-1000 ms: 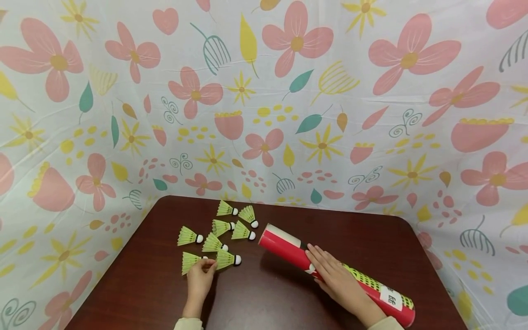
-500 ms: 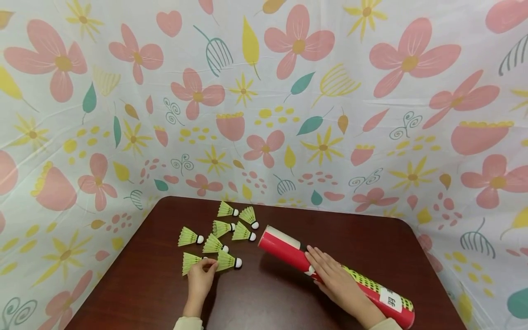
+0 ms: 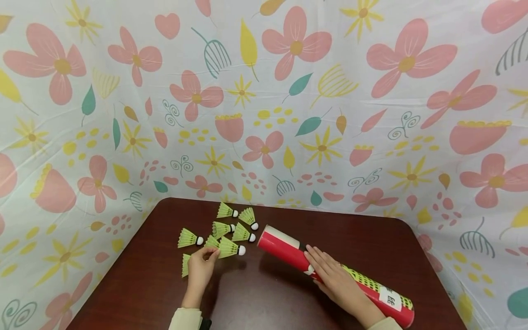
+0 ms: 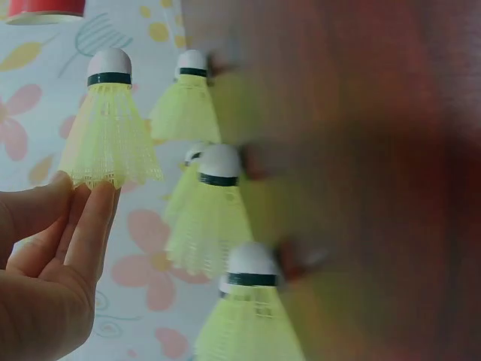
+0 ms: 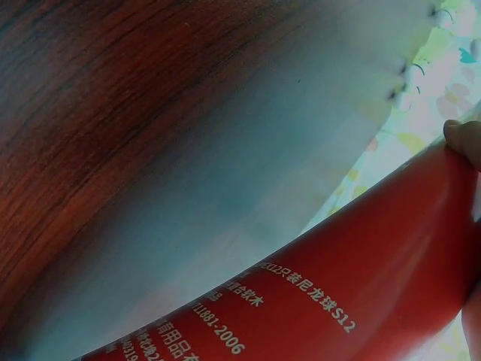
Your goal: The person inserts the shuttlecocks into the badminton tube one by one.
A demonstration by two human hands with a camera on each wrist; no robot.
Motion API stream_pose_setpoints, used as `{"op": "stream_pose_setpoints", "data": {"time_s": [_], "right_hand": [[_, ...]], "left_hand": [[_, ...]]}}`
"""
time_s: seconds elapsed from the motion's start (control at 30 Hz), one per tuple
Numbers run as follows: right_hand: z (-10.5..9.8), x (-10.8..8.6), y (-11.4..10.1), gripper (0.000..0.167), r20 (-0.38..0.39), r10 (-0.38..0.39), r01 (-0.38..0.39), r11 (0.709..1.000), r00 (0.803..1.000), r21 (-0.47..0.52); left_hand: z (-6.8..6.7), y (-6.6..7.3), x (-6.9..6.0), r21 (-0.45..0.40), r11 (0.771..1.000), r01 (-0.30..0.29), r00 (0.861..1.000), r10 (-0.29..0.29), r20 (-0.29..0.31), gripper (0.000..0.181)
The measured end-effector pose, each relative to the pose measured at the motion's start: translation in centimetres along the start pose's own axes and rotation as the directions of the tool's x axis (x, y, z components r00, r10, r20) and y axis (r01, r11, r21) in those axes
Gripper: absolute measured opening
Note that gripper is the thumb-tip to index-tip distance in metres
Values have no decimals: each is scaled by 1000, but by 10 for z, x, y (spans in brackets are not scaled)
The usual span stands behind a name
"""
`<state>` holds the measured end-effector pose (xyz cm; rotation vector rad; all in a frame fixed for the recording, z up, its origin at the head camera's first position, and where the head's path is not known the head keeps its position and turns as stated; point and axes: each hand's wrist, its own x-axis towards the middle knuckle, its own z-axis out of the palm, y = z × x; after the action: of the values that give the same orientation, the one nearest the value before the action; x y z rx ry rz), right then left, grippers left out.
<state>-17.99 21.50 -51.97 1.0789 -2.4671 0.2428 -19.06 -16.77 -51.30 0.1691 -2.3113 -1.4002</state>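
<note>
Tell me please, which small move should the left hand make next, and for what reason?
Probably, the left hand should carry its shuttlecock rightward, to the closer end of the red tube. It pinches the shuttlecock by the skirt, the white cork points to that side, and the right hand holds the tube with that end toward the shuttlecocks.
</note>
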Motion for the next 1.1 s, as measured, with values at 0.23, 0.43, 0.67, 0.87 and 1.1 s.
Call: {"op": "stream_pose_setpoints", "data": {"time_s": [0.23, 0.43, 0.67, 0.87, 1.1], "right_hand": [[0, 0, -2, 74, 10, 6, -6, 1000, 1000, 19], [0, 2, -2, 73, 8, 0, 0, 1000, 1000, 18], [-3, 5, -2, 83, 24, -1, 1, 1000, 1000, 11], [-3, 6, -2, 74, 15, -6, 6, 1000, 1000, 13], [-2, 8, -5, 74, 9, -10, 10, 1000, 1000, 21]], "left_hand": [[5, 22, 14, -25, 999, -42, 999, 42, 16, 6], [14, 39, 21, -80, 997, -20, 997, 25, 67, 8], [25, 51, 25, -94, 993, -75, 991, 85, 106, 8], [30, 58, 25, -128, 985, -112, 982, 130, 136, 7], [36, 57, 27, -165, 974, -157, 968, 185, 172, 7]]}}
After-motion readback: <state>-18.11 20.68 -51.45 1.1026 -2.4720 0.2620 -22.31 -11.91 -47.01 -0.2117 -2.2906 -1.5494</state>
